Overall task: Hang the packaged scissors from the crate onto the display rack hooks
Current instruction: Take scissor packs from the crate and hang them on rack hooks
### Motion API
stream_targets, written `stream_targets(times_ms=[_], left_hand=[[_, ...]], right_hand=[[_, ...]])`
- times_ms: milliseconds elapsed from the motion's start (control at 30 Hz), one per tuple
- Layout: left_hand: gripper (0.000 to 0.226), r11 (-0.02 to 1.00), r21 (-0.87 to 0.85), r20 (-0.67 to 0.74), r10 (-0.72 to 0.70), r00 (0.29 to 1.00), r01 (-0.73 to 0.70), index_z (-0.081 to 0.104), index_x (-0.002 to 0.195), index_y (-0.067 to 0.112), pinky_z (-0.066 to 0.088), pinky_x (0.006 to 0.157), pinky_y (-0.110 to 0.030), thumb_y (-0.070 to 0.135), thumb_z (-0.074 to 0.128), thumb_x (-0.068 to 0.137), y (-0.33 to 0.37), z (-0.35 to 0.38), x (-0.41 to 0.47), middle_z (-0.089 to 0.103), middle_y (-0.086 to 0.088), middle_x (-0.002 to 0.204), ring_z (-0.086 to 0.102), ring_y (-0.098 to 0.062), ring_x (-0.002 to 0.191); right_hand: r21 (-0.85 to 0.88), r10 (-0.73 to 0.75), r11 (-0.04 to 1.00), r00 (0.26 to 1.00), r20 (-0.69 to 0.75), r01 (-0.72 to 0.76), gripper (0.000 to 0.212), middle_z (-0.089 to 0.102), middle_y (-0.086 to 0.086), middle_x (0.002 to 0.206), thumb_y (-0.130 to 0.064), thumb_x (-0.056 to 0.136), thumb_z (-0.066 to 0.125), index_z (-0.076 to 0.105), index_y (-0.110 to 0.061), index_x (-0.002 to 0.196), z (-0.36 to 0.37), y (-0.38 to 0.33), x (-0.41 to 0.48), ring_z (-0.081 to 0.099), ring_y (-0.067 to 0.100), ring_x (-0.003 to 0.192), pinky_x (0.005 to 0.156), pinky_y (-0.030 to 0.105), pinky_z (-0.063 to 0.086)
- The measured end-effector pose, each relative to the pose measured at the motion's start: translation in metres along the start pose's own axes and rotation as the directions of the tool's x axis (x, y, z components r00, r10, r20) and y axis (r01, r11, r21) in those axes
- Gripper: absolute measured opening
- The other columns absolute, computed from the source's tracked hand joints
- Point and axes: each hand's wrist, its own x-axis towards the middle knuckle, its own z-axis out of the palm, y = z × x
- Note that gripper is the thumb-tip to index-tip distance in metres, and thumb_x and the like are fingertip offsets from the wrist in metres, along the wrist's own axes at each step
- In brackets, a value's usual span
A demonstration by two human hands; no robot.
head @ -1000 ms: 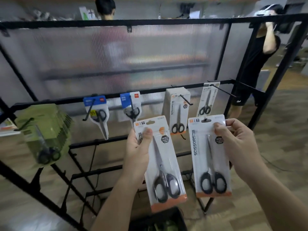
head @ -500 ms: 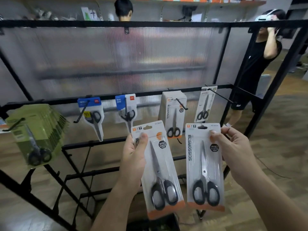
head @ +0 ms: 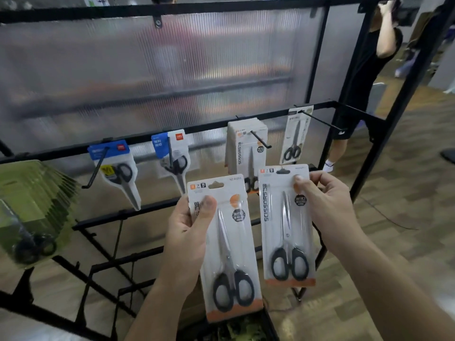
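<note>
My left hand (head: 188, 232) grips a white-and-orange pack of black-handled scissors (head: 230, 254) by its upper left edge, thumb on the front. My right hand (head: 327, 205) pinches a second matching scissors pack (head: 286, 232) near its top right. Both packs are upright in front of the black display rack (head: 172, 139). Just behind them a stack of the same packs (head: 246, 148) hangs on a hook (head: 261, 140). The right pack's top sits just below that hook. A dark crate (head: 268, 323) shows at the bottom edge, mostly hidden.
Other hooks carry blue-topped scissors packs (head: 115, 166) (head: 173, 158), a single pack (head: 295, 136) at the right and a thick green stack (head: 32, 210) at the left. A ribbed translucent panel (head: 172, 65) backs the rack. A person (head: 369, 77) stands behind at right.
Both hands have kept their packs and stayed in front of the stacked hook. The view has shifted, so the rack now looks closer and lower.
</note>
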Motion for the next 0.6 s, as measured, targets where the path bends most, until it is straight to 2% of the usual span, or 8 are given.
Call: stream_targets(times_ms=[33, 100, 167, 300, 400, 467, 533, 600], left_hand=[[0.024, 1.0, 0.002, -0.007, 0.006, 1.0, -0.006, 0.07, 0.117, 0.022, 0.05, 0.104, -0.06, 0.027, 0.06, 0.096, 0.0, 0.005, 0.003, 0.076, -0.009, 0.117, 0.071, -0.032, 0.113], [0.022, 1.0, -0.018, -0.02, 0.024, 1.0, -0.024, 0.072, 0.113, 0.023, 0.051, 0.102, -0.06, 0.027, 0.059, 0.095, -0.001, 0.021, 0.011, 0.076, -0.011, 0.116, 0.072, -0.033, 0.111], [0.02, 0.999, -0.035, -0.067, 0.038, 0.997, -0.041, 0.074, 0.109, 0.024, 0.055, 0.097, -0.058, 0.024, 0.058, 0.098, -0.001, 0.04, 0.019, 0.076, -0.012, 0.115, 0.073, -0.034, 0.108], [0.019, 0.998, -0.019, -0.127, 0.055, 0.99, -0.057, 0.07, 0.114, 0.017, 0.063, 0.086, -0.049, 0.019, 0.056, 0.102, 0.004, 0.074, 0.042, 0.077, -0.012, 0.112, 0.074, -0.034, 0.104], [0.018, 0.997, 0.001, -0.179, 0.079, 0.981, -0.08, 0.072, 0.109, 0.018, 0.064, 0.074, -0.038, 0.016, 0.056, 0.101, 0.005, 0.085, 0.054, 0.078, -0.01, 0.107, 0.076, -0.029, 0.097], [0.021, 0.996, 0.031, -0.182, 0.088, 0.979, -0.084, 0.069, 0.117, 0.013, 0.063, 0.074, -0.033, 0.015, 0.055, 0.102, 0.002, 0.088, 0.058, 0.078, -0.011, 0.109, 0.076, -0.029, 0.099], [0.024, 0.998, 0.04, -0.163, 0.058, 0.985, -0.052, 0.067, 0.121, 0.008, 0.064, 0.076, -0.036, 0.013, 0.055, 0.101, -0.006, 0.089, 0.062, 0.077, -0.015, 0.111, 0.075, -0.031, 0.101], [0.022, 0.999, 0.04, -0.145, 0.014, 0.989, -0.009, 0.069, 0.117, 0.007, 0.064, 0.076, -0.039, 0.011, 0.058, 0.098, -0.014, 0.089, 0.068, 0.077, -0.017, 0.11, 0.076, -0.032, 0.099]], right_hand=[[0.0, -0.024, 1.0, 1.0, 0.004, 0.024, 0.02, 0.073, 0.011, 0.081, -0.027, 0.097, 0.068, 0.069, -0.008, 0.091, 0.001, -0.001, 0.008, 0.065, 0.019, 0.075, 0.075, 0.049, 0.055], [0.008, -0.069, 0.998, 0.997, 0.036, 0.068, 0.017, 0.074, 0.001, 0.08, -0.027, 0.097, 0.068, 0.07, -0.011, 0.091, 0.003, -0.003, 0.029, 0.069, 0.015, 0.075, 0.075, 0.038, 0.057], [0.012, -0.075, 0.997, 0.993, 0.095, 0.075, 0.016, 0.075, -0.001, 0.084, -0.029, 0.098, 0.068, 0.07, -0.014, 0.091, 0.006, -0.003, 0.053, 0.071, 0.015, 0.079, 0.074, 0.033, 0.058], [0.031, -0.045, 0.999, 0.986, 0.161, 0.04, 0.015, 0.075, -0.003, 0.083, -0.028, 0.098, 0.067, 0.072, -0.015, 0.091, 0.011, 0.012, 0.094, 0.07, 0.01, 0.076, 0.066, 0.019, 0.055], [0.075, -0.001, 0.997, 0.983, 0.183, -0.013, 0.013, 0.075, 0.0, 0.085, -0.027, 0.099, 0.067, 0.072, -0.016, 0.093, 0.016, 0.029, 0.11, 0.071, 0.011, 0.078, 0.073, 0.027, 0.059], [0.076, -0.004, 0.997, 0.983, 0.186, -0.011, 0.015, 0.073, 0.004, 0.084, -0.027, 0.099, 0.066, 0.071, -0.014, 0.093, 0.022, 0.034, 0.118, 0.069, 0.011, 0.076, 0.072, 0.03, 0.058], [0.049, -0.033, 0.998, 0.981, 0.189, 0.024, 0.017, 0.07, 0.006, 0.08, -0.028, 0.099, 0.066, 0.069, -0.013, 0.093, 0.03, 0.037, 0.127, 0.062, 0.005, 0.068, 0.066, 0.028, 0.054], [0.027, -0.034, 0.999, 0.982, 0.187, 0.029, 0.017, 0.067, 0.002, 0.076, -0.028, 0.1, 0.066, 0.068, -0.013, 0.092, 0.039, 0.038, 0.138, 0.058, -0.002, 0.062, 0.06, 0.021, 0.05]])
